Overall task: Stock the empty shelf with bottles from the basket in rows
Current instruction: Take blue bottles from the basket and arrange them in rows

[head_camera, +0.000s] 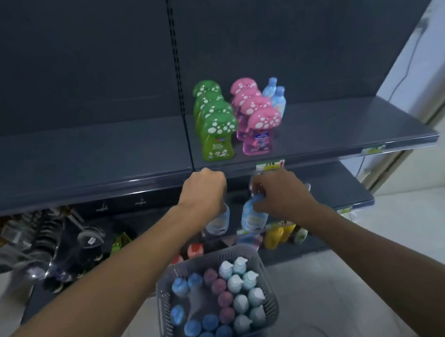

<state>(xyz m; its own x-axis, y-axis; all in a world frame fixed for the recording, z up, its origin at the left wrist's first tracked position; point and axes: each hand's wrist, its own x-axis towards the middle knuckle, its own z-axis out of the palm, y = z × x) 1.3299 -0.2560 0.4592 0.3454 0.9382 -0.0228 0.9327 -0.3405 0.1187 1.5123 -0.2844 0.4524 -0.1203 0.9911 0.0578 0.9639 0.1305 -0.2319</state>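
Observation:
My left hand (204, 189) grips the top of a light blue bottle (218, 221) that hangs below it. My right hand (278, 193) holds a second light blue bottle (253, 217) by its cap. Both hands are just under the front edge of the dark shelf (319, 135) and above the grey basket (269, 291). On the shelf stand a row of green mushroom-cap bottles (217, 135), a row of pink ones (258, 134) and two light blue bottles (277, 96) behind them. The basket holds several blue, purple and white-capped bottles.
Left half of the shelf (83, 157) is bare. A lower shelf (349, 193) carries yellow and orange bottles (273, 237). Hanging goods on hooks (44, 238) fill the lower left. A white tiled floor (381, 275) lies around the basket, a wall with a cable at right.

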